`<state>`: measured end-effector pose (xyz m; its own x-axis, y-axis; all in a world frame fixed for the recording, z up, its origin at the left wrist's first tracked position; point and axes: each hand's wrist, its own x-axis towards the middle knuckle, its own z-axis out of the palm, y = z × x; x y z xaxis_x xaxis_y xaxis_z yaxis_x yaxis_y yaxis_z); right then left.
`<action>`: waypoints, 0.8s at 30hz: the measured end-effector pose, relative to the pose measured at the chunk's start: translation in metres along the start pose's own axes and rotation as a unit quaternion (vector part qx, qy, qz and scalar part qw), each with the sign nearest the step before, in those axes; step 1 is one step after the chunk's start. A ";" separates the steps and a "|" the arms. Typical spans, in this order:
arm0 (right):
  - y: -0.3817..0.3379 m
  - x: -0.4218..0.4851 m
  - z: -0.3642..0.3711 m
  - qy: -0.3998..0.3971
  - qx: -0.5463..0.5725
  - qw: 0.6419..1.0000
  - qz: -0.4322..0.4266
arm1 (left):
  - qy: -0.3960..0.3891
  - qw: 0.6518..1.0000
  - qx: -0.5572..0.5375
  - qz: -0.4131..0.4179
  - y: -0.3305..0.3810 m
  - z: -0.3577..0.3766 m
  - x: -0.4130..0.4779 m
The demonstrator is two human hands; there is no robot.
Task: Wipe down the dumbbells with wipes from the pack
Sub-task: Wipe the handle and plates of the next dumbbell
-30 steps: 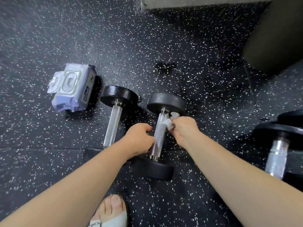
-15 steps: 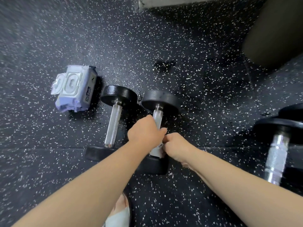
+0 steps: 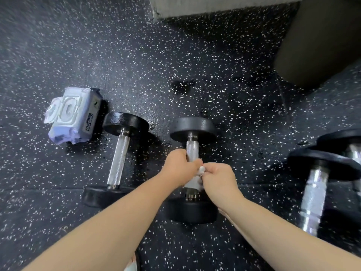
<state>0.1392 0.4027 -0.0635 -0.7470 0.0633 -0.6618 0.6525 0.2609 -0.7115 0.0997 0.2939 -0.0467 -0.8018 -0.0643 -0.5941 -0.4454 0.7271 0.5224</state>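
A black dumbbell (image 3: 193, 130) with a knurled steel handle lies on the speckled rubber floor in the middle. My left hand (image 3: 180, 167) grips its handle from the left. My right hand (image 3: 218, 179) holds a white wipe (image 3: 195, 180) wrapped on the lower part of the same handle. A second black dumbbell (image 3: 119, 157) lies to the left, untouched. The pale wipes pack (image 3: 73, 116) sits further left with its lid flap open.
Two larger dumbbells (image 3: 316, 184) lie at the right edge. A dark rounded object (image 3: 320, 40) stands at the top right and a pale block (image 3: 214, 4) at the top. My sandalled foot (image 3: 131, 265) shows at the bottom.
My right hand slid the wipe from the top of the handle down to its lower part. My left hand shifted up the handle. The view moved slightly.
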 end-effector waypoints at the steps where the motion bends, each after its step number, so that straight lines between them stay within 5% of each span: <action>1: 0.002 0.001 -0.004 0.007 -0.002 1.000 0.002 | -0.019 1.000 -0.008 0.013 0.003 0.001 0.002; 7: 0.005 0.012 -0.022 0.041 0.006 0.999 0.010 | -0.112 0.993 -0.032 0.031 0.003 -0.011 0.005; 12: -0.022 0.046 -0.027 0.130 0.105 0.984 0.062 | -0.043 0.998 -0.017 0.041 -0.006 -0.019 -0.008; 15: -0.042 0.054 -0.009 0.103 0.177 0.971 0.122 | -0.019 0.998 -0.011 0.059 -0.014 -0.025 -0.020; 20: -0.053 0.020 0.009 0.092 -0.040 0.994 0.031 | -0.012 0.996 0.025 0.079 -0.023 -0.026 -0.019; 24: -0.029 -0.028 0.020 0.001 -0.145 0.989 0.027 | -0.017 0.997 0.004 0.074 -0.033 -0.030 -0.017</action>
<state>0.1434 0.3738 -0.0292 -0.7133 0.0866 -0.6955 0.6268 0.5229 -0.5777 0.1162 0.2504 -0.0360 -0.8446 0.0660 -0.5312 -0.3208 0.7320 0.6010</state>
